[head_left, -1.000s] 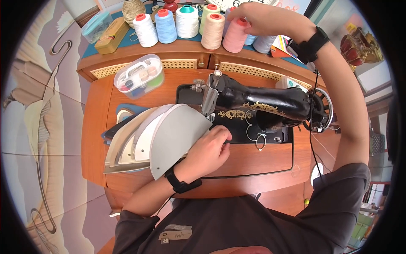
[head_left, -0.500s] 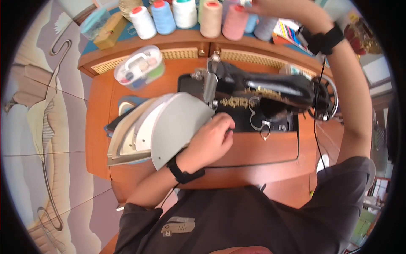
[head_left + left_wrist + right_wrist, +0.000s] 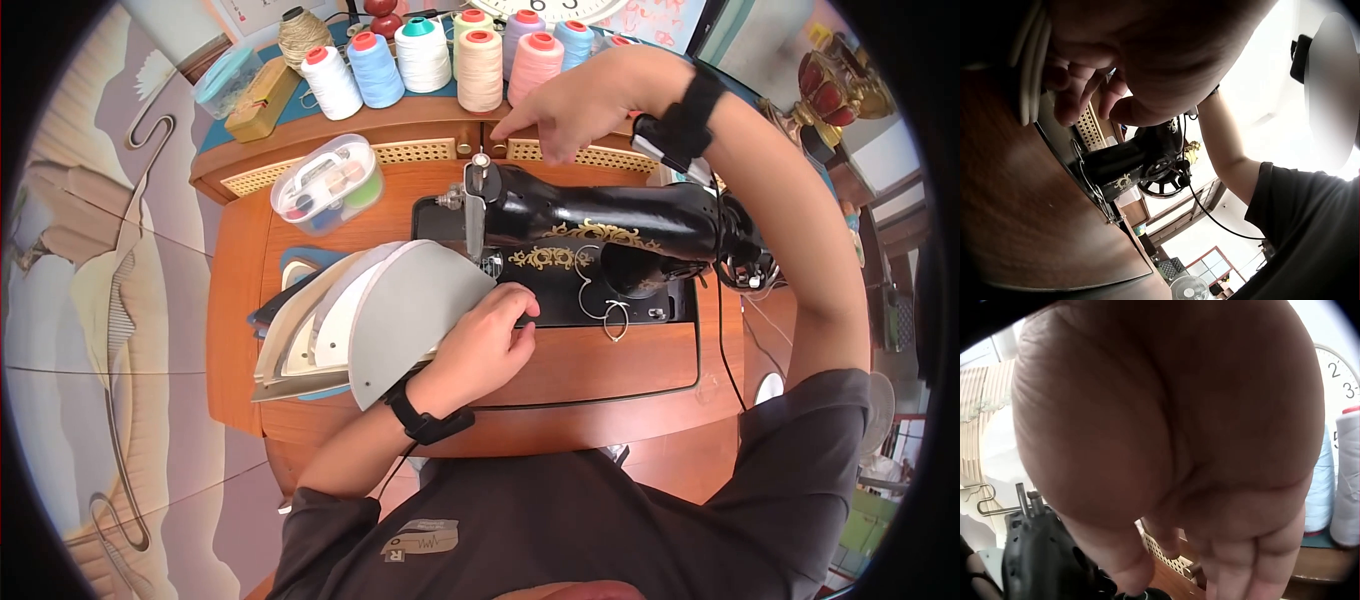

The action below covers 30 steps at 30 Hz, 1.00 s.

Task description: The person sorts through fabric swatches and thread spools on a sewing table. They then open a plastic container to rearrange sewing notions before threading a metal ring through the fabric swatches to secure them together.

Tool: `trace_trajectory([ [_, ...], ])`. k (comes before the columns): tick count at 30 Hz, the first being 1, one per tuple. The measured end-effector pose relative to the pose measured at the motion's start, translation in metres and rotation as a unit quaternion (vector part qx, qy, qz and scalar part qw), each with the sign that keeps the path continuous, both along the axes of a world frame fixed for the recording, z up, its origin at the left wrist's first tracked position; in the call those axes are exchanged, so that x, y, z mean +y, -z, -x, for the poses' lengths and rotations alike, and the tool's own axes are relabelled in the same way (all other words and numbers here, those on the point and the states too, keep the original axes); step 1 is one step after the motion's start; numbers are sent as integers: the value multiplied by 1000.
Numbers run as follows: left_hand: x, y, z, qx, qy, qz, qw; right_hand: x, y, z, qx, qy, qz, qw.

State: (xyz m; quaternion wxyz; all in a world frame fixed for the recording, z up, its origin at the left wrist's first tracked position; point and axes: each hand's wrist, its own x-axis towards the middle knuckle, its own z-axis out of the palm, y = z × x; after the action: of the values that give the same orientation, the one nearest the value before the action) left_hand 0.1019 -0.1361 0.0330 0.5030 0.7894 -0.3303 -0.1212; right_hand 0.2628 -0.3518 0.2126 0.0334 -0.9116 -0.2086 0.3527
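My right hand (image 3: pixel 590 105) is over the black sewing machine (image 3: pixel 610 210), with its index finger stretched toward the small drawer knobs (image 3: pixel 499 146). It holds nothing, and its other fingers hang down in the right wrist view. Behind it stands a pink thread spool (image 3: pixel 535 68), partly covered. My left hand (image 3: pixel 485 340) lies by the right edge of a grey half-round sheet (image 3: pixel 420 310), the top one of a fanned stack. In the left wrist view its fingers (image 3: pixel 1069 103) hang loosely curled with nothing between them.
Several thread spools (image 3: pixel 378 72) line the raised shelf. A clear lidded box (image 3: pixel 330 185) of small items sits on the table's left (image 3: pixel 240 330). Metal rings (image 3: pixel 615 320) lie on the machine bed. A dark cable (image 3: pixel 722 330) hangs at the right.
My right hand has let go of the pink spool and come down and left, in front of the spools to the drawers. My left hand stays by the sheets.
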Motion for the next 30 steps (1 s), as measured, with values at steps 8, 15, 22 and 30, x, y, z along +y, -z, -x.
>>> trace_trajectory([
  [8,2,-1,-1,-5,10,7,1000,15,43,-24,78,-80,-48,993],
  [15,3,-2,0,-2,9,0,1000,22,67,-32,90,-92,-77,989],
  [22,3,3,-1,-22,7,4,1000,20,23,-10,-16,-116,-99,988],
  [30,4,2,0,-20,3,-2,1000,29,-42,-9,-92,-45,-227,969],
])
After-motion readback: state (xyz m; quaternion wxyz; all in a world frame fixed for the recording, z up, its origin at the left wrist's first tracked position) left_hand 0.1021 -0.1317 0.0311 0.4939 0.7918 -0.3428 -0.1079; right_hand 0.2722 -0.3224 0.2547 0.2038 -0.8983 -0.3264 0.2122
